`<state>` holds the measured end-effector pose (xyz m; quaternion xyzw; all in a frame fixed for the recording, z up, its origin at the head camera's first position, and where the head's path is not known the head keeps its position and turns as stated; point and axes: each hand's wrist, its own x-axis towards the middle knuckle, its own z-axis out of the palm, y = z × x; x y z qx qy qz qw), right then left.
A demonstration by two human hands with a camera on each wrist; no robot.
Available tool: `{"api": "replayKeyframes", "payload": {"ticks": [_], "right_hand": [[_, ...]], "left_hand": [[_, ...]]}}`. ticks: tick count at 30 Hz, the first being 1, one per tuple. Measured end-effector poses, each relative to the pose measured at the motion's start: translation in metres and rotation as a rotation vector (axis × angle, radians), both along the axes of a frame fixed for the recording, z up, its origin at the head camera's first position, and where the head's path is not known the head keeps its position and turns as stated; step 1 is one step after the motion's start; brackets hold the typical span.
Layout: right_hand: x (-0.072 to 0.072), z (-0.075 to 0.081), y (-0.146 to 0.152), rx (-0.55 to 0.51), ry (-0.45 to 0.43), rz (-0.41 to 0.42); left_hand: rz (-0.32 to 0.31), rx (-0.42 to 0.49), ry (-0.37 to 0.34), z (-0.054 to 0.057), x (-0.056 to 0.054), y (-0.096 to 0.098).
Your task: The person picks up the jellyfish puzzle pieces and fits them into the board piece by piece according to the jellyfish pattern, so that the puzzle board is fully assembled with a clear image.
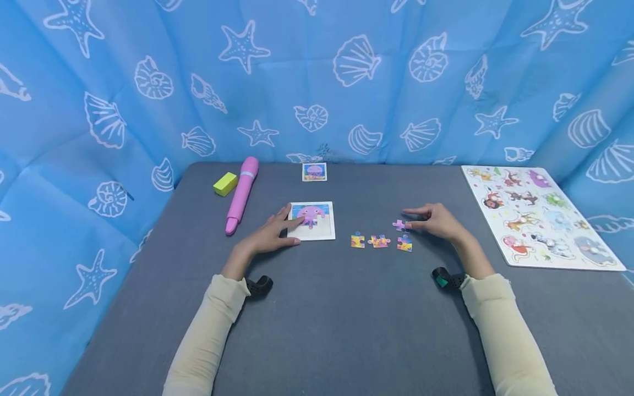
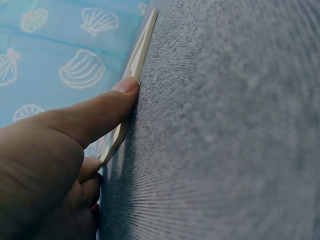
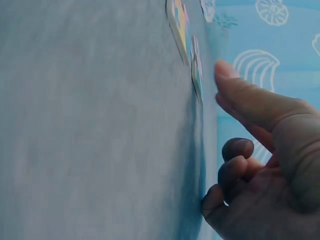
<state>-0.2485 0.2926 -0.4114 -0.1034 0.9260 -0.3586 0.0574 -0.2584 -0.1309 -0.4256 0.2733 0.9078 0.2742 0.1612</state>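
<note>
The tray (image 1: pixel 324 230) lies flat on the table (image 1: pixel 337 319), left of centre, its long axis running slightly more left-right than front-back; its pink creature (image 1: pixel 311 210) points head-first to the far edge. The left hand (image 1: pixel 271 233) rests over its left side, fingers spread, thumb on the near-left corner. The purple piece (image 1: pixel 400 225) lies well apart to the right, long axis left-right, a tab pointing toward the tray. The right hand (image 1: pixel 436 222) is just beside it, thumb and forefinger parted; I cannot tell whether the thumb touches it.

Three yellow pieces (image 1: pixel 379 241) form a left-right row slightly nearer the person; the rightmost lies close below the purple one, its tab pointing away. Beyond the tray is a small card (image 1: pixel 314 172); far left, a microphone (image 1: pixel 241 195) slants beside a block (image 1: pixel 225 184). An animal board (image 1: pixel 540 217) lies far right, and a curtain (image 1: pixel 307 71) backs the table.
</note>
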Motion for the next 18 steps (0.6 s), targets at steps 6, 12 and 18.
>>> {"api": "replayKeyframes", "payload": {"ticks": [6, 12, 18], "right_hand": [[0.0047, -0.0034, 0.0067, 0.02, -0.006, 0.035], [0.0054, -0.006, 0.007, 0.016, 0.009, 0.038], [0.0046, -0.007, 0.0062, 0.034, 0.008, 0.016]], "left_hand": [[0.002, 0.005, 0.0, -0.0016, -0.0009, -0.0028], [-0.01, -0.003, -0.006, -0.0013, -0.0011, -0.0025], [-0.012, 0.003, -0.008, -0.0002, -0.0002, -0.0015]]}}
